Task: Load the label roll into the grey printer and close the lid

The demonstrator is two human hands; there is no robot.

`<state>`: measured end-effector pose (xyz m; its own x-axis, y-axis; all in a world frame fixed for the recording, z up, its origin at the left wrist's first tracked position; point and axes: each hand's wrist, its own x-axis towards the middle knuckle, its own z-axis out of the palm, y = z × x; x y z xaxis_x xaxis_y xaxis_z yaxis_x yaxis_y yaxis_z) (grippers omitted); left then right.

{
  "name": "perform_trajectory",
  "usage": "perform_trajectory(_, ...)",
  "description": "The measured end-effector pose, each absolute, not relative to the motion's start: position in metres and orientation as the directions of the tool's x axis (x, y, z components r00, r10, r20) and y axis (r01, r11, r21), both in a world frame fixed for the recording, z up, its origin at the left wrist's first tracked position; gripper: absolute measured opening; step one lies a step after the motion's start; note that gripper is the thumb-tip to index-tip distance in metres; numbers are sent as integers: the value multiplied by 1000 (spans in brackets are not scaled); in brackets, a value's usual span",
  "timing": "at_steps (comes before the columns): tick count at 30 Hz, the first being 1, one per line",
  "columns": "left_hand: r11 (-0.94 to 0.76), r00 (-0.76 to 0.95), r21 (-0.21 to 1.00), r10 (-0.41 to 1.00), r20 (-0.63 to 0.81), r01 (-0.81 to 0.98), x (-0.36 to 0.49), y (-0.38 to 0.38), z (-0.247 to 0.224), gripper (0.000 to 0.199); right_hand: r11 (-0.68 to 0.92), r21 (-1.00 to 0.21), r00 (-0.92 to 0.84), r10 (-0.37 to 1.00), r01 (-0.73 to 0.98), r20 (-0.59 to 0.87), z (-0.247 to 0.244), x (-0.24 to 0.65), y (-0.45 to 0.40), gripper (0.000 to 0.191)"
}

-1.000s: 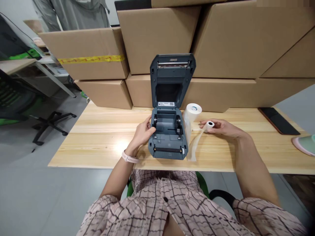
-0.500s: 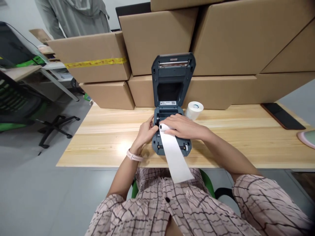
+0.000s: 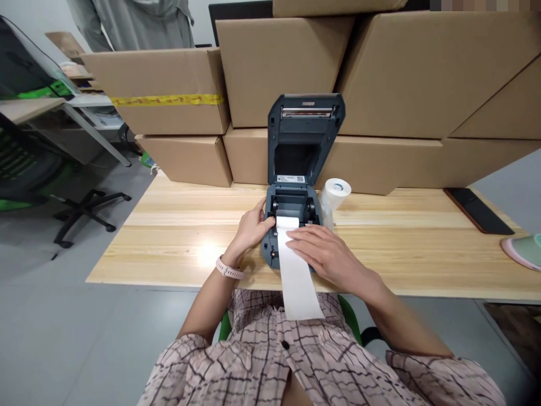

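Note:
A dark grey label printer (image 3: 306,135) stands on the table with its lid raised upright. From its tray a strip of white label paper (image 3: 298,290) runs toward me, over the table edge, its loose end hanging above my lap. The paper's roll lies in the printer, mostly hidden beneath the strip. My left hand (image 3: 252,228) grips the printer's left side, thumb over the rim and fingers along the outside. My right hand (image 3: 325,254) lies over the strip and the printer's right front, fingers stretched out and touching the paper.
A second white roll (image 3: 337,192) stands right of the printer. Stacked cardboard boxes (image 3: 283,67) wall off the back of the wooden table (image 3: 169,237). A phone (image 3: 477,208) and a green-and-pink object (image 3: 524,251) lie at right. Behind the boxes is a person in grey (image 3: 139,25).
My right hand has come off the paper roll and moved toward me onto the strip. The roll sits lower in the printer. My left hand stays at the printer's side.

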<state>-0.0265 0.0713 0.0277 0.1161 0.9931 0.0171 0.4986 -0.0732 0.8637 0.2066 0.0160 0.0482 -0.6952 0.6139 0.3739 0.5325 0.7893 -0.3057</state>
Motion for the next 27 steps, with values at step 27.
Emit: perform_trajectory(27,-117,96,881,992,82,459,-27,71,21,58,727,-526,-472,687,442,552,84,242,13,39)
